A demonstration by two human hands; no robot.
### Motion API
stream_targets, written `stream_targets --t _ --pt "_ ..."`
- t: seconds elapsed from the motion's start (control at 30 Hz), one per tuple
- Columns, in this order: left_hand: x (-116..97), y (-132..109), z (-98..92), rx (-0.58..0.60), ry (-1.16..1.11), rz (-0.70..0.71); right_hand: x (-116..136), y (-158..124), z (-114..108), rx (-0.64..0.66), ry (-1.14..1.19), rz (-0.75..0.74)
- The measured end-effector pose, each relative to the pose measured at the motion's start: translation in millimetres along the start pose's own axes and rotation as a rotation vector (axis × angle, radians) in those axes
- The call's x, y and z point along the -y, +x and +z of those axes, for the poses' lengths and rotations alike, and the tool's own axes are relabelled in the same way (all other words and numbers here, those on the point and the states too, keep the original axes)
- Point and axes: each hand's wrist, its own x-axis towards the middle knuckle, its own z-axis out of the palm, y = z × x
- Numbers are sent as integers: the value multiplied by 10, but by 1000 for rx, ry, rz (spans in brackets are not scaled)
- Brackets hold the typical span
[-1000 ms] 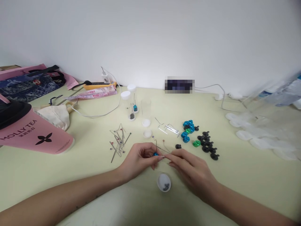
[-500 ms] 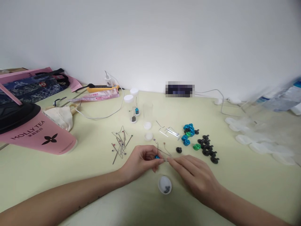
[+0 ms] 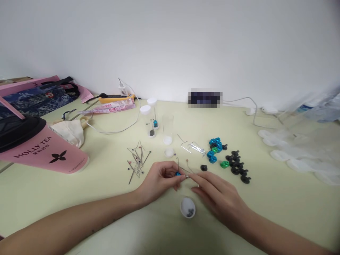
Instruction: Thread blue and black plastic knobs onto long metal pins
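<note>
- Pinching a small blue knob, the left hand has its fingers closed around it near the middle of the counter; a thin bent rod rises from the knob.
- The right hand lies just beside, its index finger on a thin silver piece at the left fingertips; whether its fingers are clamped on that piece, I cannot tell.
- Nearer the person, a round white dish holds small grey parts.
- Just beyond the hands lies a loose bent wire; farther back, silver L-shaped pins lie bunched.
- To the right are blue pieces, a green piece and black pieces.
- Left of the hands, bent metal rods lie crossed in a pile.
- White-capped clear tubes stand farther back, blue and dark parts inside.
- At far left, a pink cup with a black lid.
</note>
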Motion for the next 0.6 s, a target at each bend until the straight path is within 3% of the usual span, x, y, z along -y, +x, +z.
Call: stream_targets --t 0.13,0.33,0.5,0.6 --pt "-8 -18 11 21 63 -7 -45 -38 -8 -23 1 -72" --pt "-16 -54 18 34 167 34 -27 5 -43 72 110 15" --pt "-5 -33 14 9 100 18 4 18 -72 -71 -194 -100" --pt "-12 -20 15 14 53 3 33 39 -143 -73 -293 -222"
